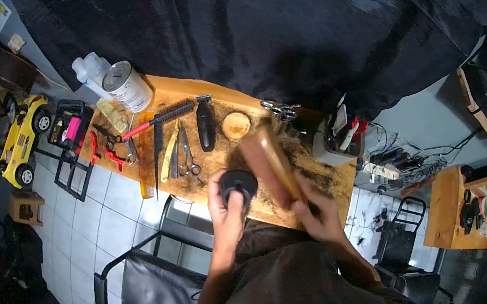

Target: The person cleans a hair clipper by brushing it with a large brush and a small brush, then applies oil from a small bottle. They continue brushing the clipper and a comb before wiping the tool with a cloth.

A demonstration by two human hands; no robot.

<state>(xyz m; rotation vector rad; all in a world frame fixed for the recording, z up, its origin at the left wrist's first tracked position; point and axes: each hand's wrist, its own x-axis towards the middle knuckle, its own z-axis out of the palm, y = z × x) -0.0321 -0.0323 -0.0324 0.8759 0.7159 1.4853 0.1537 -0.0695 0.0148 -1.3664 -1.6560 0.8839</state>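
My left hand point(226, 211) is closed round a round black object point(242, 180), perhaps a lid or a small tub, with the thumb on it. In my right hand point(320, 211) is a wooden-backed brush point(270, 163), its reddish-brown bristles turned to the left and smeared by motion. Both hands are above the near edge of a wooden table point(310, 186) strewn with dark hair. Beyond them lie a black hair trimmer point(206, 126) and a round tan dish or lid point(236, 125). Scissors point(188, 158) and a yellow-handled razor point(170, 152) lie left of the trimmer.
A round hairbrush point(169, 114), an amber comb point(145, 168) and red clips point(113, 156) lie on the left. A large can point(127, 86) stands behind them. A tool-filled bin point(337, 143) stands at right. A black chair point(150, 290) is below left.
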